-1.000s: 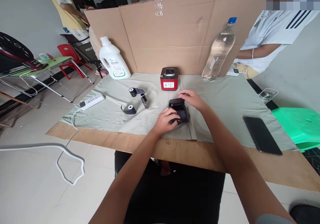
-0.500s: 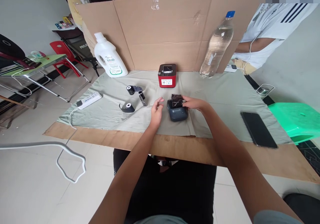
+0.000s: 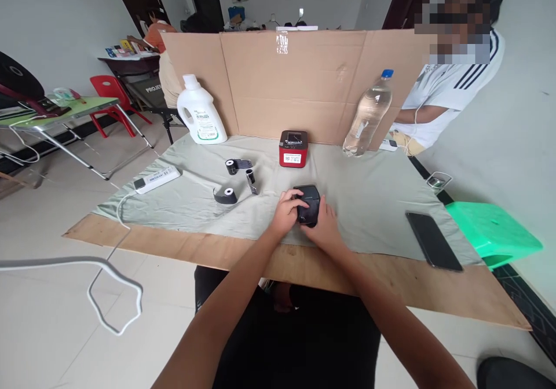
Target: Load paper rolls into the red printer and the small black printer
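My left hand [image 3: 286, 208] and my right hand [image 3: 325, 222] grip a small black portable printer [image 3: 309, 197] from either side, near the front of the cloth. The left fingers lie across its top. My right thumb and fingers close on its right side and near edge. Farther back stands a red and black box-shaped device [image 3: 293, 150] with a white label on its front. Left of my hands are three small black rolls: one roll [image 3: 226, 195] with a loose curled end, another roll [image 3: 231, 167] with a strip unrolled, and an upright roll [image 3: 251, 178].
A white detergent bottle [image 3: 203, 114] and a water bottle [image 3: 369, 114] stand before a cardboard screen [image 3: 295, 82]. A power strip [image 3: 157, 179] lies left, a phone [image 3: 434, 241] right. A green stool [image 3: 490, 227] stands beside the table. Another person [image 3: 452, 99] is at right, behind the screen.
My left hand has come across onto the printer, and both hands now hold it. The dark marbled piece that stood up at its back no longer shows. The view has tilted up.
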A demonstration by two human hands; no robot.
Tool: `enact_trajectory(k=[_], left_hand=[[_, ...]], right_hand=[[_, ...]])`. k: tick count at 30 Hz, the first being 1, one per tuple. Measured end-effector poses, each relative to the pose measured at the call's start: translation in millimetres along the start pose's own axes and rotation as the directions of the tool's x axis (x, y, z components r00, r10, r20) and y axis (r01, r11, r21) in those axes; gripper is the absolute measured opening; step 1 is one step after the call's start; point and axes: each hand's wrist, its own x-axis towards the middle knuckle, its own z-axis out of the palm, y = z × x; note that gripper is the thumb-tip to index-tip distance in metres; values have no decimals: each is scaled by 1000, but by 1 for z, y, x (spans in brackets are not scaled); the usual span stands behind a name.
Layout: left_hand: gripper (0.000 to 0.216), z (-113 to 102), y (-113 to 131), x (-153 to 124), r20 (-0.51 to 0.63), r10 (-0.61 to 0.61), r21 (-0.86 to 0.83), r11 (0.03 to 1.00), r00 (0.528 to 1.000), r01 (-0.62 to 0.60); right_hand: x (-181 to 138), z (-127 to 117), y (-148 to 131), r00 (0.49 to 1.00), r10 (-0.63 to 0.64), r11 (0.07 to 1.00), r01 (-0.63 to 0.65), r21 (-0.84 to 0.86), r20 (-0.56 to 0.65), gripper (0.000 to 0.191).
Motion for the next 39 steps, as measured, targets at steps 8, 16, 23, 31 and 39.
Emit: enact_trajectory(k=[8,16,23,31,39], left_hand=[[60,6,8,-10,-31,-130,209,969,991,134],[63,10,29,-29,450,-198,560,822,870,-102],[64,1,42,-37,524,-204,508,854,827,-111],[48,-21,43,27,533,-317,356,925,784,132],[52,-27,-59,204,-199,-579,-368,792,791,487]], right_hand=[[11,-15,-11,990,4,980,-32,-197,-139,87],[142,-32,21,919,215,946,-280,-162,-329,83],[232,-8,57,903,337,918,-378,-121,-266,88],[228,8,56,912,-19,981,-62,-185,-409,95],[262,53,18,992,-14,918,62,391,-125,127]])
